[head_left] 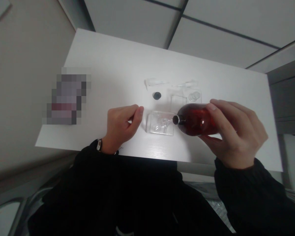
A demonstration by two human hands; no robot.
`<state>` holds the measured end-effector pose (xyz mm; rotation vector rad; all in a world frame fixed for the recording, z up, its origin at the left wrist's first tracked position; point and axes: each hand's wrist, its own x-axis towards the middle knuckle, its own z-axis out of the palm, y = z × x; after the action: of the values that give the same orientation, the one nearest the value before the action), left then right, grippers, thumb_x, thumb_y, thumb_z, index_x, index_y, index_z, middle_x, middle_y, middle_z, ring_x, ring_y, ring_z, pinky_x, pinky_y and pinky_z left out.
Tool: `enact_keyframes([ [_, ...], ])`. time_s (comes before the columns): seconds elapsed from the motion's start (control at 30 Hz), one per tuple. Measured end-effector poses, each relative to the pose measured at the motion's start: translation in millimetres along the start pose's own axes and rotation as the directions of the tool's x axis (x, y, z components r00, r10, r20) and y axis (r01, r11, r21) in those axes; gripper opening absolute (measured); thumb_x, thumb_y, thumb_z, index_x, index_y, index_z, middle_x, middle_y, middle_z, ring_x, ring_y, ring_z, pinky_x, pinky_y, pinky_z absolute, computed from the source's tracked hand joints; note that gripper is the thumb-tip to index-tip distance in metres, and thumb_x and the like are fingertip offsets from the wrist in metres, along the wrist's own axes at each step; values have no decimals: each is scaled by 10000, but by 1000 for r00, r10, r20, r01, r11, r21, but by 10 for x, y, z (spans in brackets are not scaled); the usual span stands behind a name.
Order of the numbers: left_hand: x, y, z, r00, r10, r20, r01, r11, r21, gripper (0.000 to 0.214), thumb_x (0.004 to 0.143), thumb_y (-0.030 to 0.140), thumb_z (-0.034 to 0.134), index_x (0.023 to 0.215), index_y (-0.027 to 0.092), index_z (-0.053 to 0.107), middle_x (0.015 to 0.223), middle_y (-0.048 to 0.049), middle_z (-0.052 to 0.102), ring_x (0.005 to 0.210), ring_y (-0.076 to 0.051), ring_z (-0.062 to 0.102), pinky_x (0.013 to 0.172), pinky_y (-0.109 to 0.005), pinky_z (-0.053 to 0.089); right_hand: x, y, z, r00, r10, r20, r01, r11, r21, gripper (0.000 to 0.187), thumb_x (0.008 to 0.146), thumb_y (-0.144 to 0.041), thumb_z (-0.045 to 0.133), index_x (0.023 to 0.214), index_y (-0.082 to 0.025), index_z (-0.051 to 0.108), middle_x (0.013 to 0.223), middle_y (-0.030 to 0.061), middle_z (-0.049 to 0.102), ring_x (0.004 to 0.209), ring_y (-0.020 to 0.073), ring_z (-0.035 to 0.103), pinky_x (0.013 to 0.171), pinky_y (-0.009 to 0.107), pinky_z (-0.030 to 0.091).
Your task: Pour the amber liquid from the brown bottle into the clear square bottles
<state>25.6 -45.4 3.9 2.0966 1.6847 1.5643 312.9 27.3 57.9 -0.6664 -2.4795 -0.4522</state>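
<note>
My right hand (238,131) is wrapped round a reddish-brown bottle (196,119), tipped on its side with its uncapped mouth facing left. A thin clear stream (170,120) runs from the mouth into a small clear rectangular plastic box (155,128), where the surface looks rippled. Just left of that box, my left hand (124,124) is closed, thumb against the bent fingers, with nothing showing in it. A round black cap (157,95) lies on the table behind the box.
On the white table (113,72) lie two clear droppers, one at the left (157,82) and one at the right (186,84). A second clear tray (179,100) holds round clear discs (194,96). A blurred-out item (67,98) is at the far left. Cabinets (211,39) stand behind.
</note>
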Motion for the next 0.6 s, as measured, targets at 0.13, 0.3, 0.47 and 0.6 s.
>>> enact_keyframes([
  [0.13, -15, -28, 7, 1000, -14, 4, 14, 998, -54, 261, 999, 202, 572, 785, 225, 425, 662, 51, 410, 558, -91, 374, 516, -281, 287, -5, 0, -12, 998, 18, 58, -17, 1000, -3, 860, 925, -285, 811, 1679, -263, 397, 1340, 172, 751, 1207, 365, 743, 974, 502, 646],
  [0.3, -12, -55, 23, 995, 73, 60, -63, 985, -160, 127, 930, 194, 564, 1032, 232, 498, 934, -34, 562, 843, -177, 544, 692, -327, 468, 1, 16, 13, 1000, -17, -12, 17, 1000, -7, 806, 917, -330, 824, 1635, -223, 475, 1303, 169, 767, 1165, 344, 754, 956, 469, 645],
  [0.47, -6, -39, -32, 975, 192, 115, -171, 970, -174, 251, 865, 44, 500, 995, 230, 606, 933, -34, 580, 810, -180, 529, 671, -340, 431, 0, 25, 24, 1000, -23, 9, 24, 1000, -9, 791, 916, -293, 821, 1625, -195, 485, 1307, 187, 762, 1169, 347, 747, 963, 474, 638],
  [0.6, -15, -53, -57, 929, 332, 161, -300, 934, -195, 354, 827, -12, 490, 965, 248, 686, 911, -21, 632, 729, -168, 473, 631, -328, 399, -19, 23, 19, 1000, -4, 3, 4, 1000, 6, 819, 915, -297, 823, 1646, -233, 460, 1332, 169, 755, 1186, 345, 738, 974, 477, 632],
])
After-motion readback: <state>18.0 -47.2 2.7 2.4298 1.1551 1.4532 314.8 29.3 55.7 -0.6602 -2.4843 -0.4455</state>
